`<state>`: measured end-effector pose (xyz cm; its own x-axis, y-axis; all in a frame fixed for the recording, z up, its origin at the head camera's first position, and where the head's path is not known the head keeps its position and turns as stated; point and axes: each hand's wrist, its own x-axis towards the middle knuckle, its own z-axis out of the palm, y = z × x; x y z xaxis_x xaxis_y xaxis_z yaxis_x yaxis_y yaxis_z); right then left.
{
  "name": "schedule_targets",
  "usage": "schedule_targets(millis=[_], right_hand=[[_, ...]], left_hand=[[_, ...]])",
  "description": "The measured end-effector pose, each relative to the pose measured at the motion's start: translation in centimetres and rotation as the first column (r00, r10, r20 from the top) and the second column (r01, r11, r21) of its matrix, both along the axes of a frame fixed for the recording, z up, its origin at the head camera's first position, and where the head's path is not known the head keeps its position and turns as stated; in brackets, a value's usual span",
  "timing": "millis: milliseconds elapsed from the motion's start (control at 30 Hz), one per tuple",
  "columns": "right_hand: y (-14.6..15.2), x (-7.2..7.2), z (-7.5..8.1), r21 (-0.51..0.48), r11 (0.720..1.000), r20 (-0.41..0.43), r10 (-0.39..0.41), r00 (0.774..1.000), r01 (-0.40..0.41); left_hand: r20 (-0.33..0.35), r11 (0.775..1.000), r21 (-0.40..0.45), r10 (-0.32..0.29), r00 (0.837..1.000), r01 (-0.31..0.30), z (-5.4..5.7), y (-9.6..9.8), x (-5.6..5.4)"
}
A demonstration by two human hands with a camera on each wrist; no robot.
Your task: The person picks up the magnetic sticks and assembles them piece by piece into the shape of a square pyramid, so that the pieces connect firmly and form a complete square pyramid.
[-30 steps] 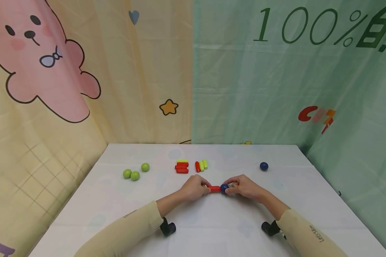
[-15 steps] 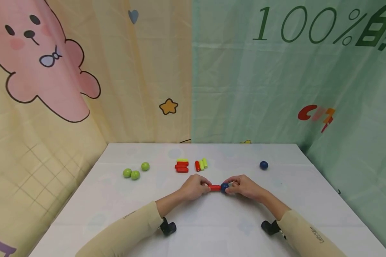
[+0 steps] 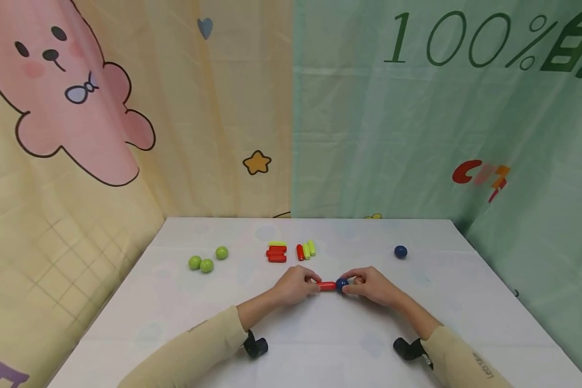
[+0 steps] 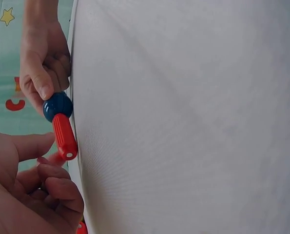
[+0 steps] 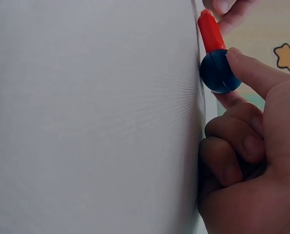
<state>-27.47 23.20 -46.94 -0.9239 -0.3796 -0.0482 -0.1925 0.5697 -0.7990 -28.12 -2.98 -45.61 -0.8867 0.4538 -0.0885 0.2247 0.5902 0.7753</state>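
Note:
A red rod (image 3: 327, 286) and a dark blue ball (image 3: 341, 285) touch end to end just above the white table, near its middle. My left hand (image 3: 297, 284) pinches the rod near its free end; the left wrist view shows the thumb on one side of the rod (image 4: 64, 136) and a finger partly hidden behind it. From the other side my right hand (image 3: 372, 285) holds the ball between thumb and forefinger. In the right wrist view the remaining fingers (image 5: 232, 141) are curled into the palm, and the ball (image 5: 220, 71) sits against the rod (image 5: 211, 31).
Behind the hands lie red rods (image 3: 277, 258) and yellow-green rods (image 3: 312, 248) in two groups. Several green balls (image 3: 206, 265) sit at the back left. Another blue ball (image 3: 400, 251) is at the back right. Printed curtains (image 3: 223, 108) stand behind the table (image 3: 320, 345).
The head view has shifted slightly. Both hands keep their hold on the joined rod and ball, with hardly any other movement visible.

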Motion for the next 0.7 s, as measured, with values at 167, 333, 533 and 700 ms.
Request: schedule_targets(millis=[167,333,533,700], right_hand=[[0.0,0.0,-0.1,0.008,1.000,-0.024,-0.003,1.000,0.003],[-0.1,-0.1,-0.2,0.016,0.999,-0.021,-0.032,0.999,0.032],[-0.2,0.1,-0.2,0.003,0.998,0.001,-0.069,0.998,0.069],[-0.2,0.0,-0.3,-0.011,0.998,0.006,-0.068,0.998,0.068]], left_hand=[[0.004,1.000,0.001,0.002,1.000,-0.002,0.1,-0.1,0.1],[-0.013,0.999,0.023,0.026,1.000,-0.026,0.4,-0.3,0.3],[-0.031,0.998,0.036,0.043,0.999,-0.042,1.1,-0.9,0.5],[-0.043,0.998,0.045,0.053,0.998,-0.051,1.3,-2.1,0.6]])
